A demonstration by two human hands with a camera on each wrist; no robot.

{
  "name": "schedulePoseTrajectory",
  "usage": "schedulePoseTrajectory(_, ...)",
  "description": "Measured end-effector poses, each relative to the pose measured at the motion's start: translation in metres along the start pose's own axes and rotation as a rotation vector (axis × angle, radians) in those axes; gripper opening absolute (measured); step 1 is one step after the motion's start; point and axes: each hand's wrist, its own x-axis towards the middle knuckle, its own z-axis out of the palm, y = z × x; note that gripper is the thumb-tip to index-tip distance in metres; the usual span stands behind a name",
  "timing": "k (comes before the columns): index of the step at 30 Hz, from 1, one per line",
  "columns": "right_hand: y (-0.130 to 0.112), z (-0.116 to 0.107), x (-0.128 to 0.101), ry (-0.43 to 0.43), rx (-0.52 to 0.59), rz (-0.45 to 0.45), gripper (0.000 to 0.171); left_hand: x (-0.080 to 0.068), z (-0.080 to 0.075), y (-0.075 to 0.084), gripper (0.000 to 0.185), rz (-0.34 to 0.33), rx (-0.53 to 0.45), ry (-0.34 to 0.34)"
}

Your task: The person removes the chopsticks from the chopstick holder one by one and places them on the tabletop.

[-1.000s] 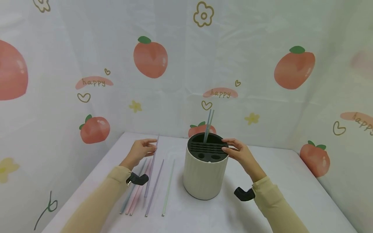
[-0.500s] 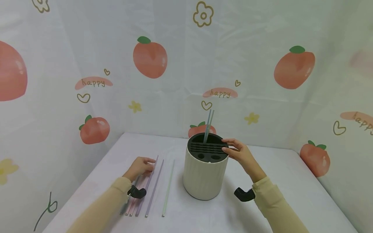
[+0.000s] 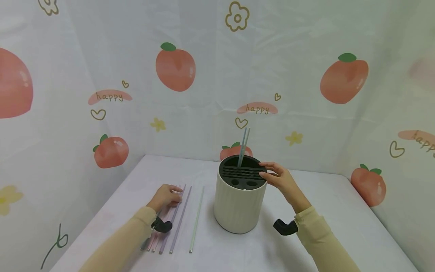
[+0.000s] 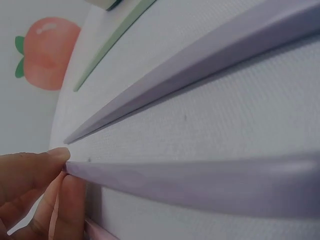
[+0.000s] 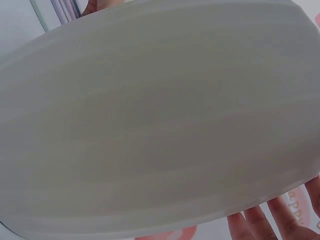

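My left hand (image 3: 165, 196) pinches the thin tip of a purple chopstick (image 4: 200, 187) between thumb and fingertips, low over the white table. The chopstick lies alongside a second purple chopstick (image 3: 181, 219), with a pale green chopstick (image 3: 197, 219) farther right. Pink chopsticks (image 3: 153, 245) and a bluish one are partly hidden under my left hand and wrist. My right hand (image 3: 276, 179) holds the rim of a cream, ribbed utensil holder (image 3: 239, 211), thumb and fingers at its right side. Two light chopsticks (image 3: 242, 147) stand leaning in the holder's rear compartment.
The holder's black top insert (image 3: 240, 173) has a large rear opening, narrow slots across the middle and two holes in front. A white curtain with printed peaches (image 3: 175, 70) hangs behind the table (image 3: 306, 226) and along both sides.
My left hand has come down and nearer with the purple chopstick, which was raised and now lies level with the others. My right hand and the holder have stayed in place.
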Motion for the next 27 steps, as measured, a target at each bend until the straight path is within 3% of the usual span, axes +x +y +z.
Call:
schedulePoseTrajectory(13, -0.0009, -0.0002, -0.0001, 0.0, 0.001, -0.001, 0.049, 0.001, 0.0044, 0.0034, 0.031, -0.058, 0.049, 0.008)
schedulePoseTrajectory(27, 0.0, -0.0003, 0.0017, -0.002, -0.005, -0.007, 0.048, 0.003, 0.0061, 0.0034, 0.031, -0.074, 0.064, 0.022)
